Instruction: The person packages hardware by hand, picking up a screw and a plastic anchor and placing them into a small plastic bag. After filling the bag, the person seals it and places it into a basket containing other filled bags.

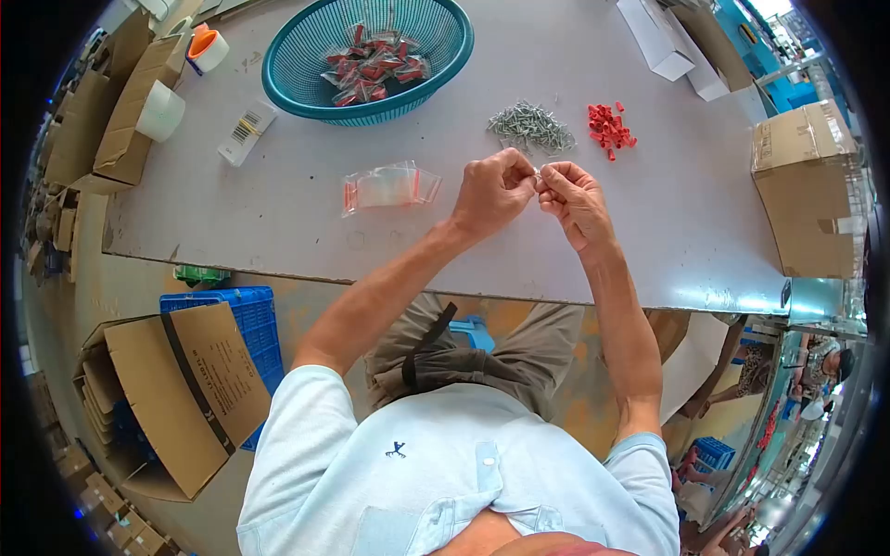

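Note:
My left hand (492,196) is closed in a pinch above the table, its fingertips meeting those of my right hand (577,202), also pinched. A tiny pale glint shows between the fingertips, too small to name. Just beyond the hands lies a pile of small silvery metal pieces (531,125) that look like screws. To its right is a smaller heap of red plastic pieces (611,130). Left of my left hand, a stack of clear zip bags (387,188) with red edges lies flat.
A teal basket (281,91) holding several filled bags stands at the back left. Near it lie a white label packet (247,132) and tape rolls (209,50). Cardboard boxes (805,176) flank the table (667,232). An open carton (190,394) and blue crate (252,324) stand below left.

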`<state>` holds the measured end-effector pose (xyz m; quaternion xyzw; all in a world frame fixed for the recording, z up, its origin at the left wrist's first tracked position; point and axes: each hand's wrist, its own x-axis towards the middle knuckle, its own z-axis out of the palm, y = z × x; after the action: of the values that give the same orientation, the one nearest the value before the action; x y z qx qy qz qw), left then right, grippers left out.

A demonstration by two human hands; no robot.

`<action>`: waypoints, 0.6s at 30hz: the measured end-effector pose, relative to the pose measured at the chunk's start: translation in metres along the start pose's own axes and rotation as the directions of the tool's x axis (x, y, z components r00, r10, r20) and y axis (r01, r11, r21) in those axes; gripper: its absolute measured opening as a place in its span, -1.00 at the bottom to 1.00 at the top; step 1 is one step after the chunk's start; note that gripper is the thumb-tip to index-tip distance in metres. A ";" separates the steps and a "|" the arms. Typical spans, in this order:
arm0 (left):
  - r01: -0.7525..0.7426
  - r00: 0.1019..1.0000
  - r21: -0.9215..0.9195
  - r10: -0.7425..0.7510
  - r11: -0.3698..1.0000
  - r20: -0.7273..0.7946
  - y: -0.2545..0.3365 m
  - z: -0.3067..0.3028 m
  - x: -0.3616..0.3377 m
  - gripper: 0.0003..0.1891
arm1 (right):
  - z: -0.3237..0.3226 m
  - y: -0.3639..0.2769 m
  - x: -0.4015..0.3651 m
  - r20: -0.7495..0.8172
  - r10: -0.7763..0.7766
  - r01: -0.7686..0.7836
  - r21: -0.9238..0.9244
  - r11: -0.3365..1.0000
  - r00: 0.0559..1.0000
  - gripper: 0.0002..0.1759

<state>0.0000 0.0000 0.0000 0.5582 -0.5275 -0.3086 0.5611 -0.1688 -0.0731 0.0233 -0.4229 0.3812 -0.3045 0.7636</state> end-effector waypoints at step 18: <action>0.311 0.948 -0.381 -0.258 0.871 0.184 0.005 -0.012 0.004 -0.83 | 0.010 0.004 -0.011 -0.054 -0.163 0.159 -0.069 0.985 0.985 -0.76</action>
<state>0.0108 0.0005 0.0081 0.4807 -0.3986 -0.5253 0.5779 -0.1653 -0.0585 0.0271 -0.4675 0.3779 -0.3650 0.7109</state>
